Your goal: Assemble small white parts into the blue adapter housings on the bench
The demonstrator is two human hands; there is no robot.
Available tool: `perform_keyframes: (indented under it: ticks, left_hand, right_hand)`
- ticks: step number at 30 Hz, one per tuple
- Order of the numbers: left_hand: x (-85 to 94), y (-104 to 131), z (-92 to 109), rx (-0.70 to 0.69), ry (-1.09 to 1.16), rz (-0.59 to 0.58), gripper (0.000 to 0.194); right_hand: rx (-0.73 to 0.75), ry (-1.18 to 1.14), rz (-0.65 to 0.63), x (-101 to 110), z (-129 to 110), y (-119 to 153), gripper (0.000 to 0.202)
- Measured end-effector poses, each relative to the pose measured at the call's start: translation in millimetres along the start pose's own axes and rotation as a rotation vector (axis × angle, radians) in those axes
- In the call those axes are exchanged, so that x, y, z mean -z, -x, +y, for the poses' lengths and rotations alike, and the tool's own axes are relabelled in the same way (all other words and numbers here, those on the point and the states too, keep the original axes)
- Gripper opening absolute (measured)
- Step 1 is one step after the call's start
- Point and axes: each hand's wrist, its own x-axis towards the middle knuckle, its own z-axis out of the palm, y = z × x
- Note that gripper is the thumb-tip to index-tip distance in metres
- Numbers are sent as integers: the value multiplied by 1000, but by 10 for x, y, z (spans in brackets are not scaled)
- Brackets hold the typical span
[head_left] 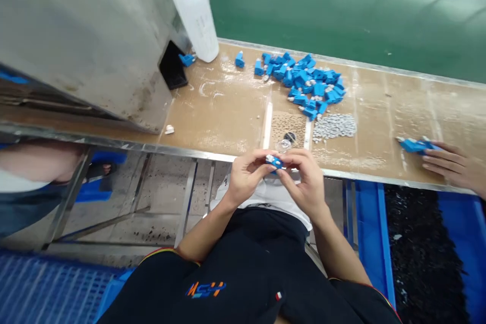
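Between my two hands is a small blue plastic part with white bits on it, held just in front of the bench edge. My left hand pinches its left end with thumb and fingers. From the other side, my right hand grips the right end. Right behind my fingers lie a clear round piece and a dark round piece. Beyond them, many tiny pieces are spread between two white strips. A heap of similar blue parts sits farther back, beside a patch of small grey pieces.
A white bottle with a blue cap stands at the back left, near a large metal housing. At right, another person's hand touches blue parts. Below the bench is a blue bin with black pieces.
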Motion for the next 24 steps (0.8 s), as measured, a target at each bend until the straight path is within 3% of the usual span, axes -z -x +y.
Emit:
perform_keyframes:
  ticks: [6,12,18,24]
  left_hand:
    - [-170,65,93,88,-156,66,31]
    - [-194,59,98,70,-477,82,33]
    - [-178,12,16,15,-507,135,31]
    - [-222,-4,42,128,-483,100,39]
  right_hand:
    - [-18,138,76,-125,-46,100,12]
    - [146,337,231,-209,-12,159,8]
    - [94,404,223,-247,79,163,10]
    - [70,318,250,-225,42,135,18]
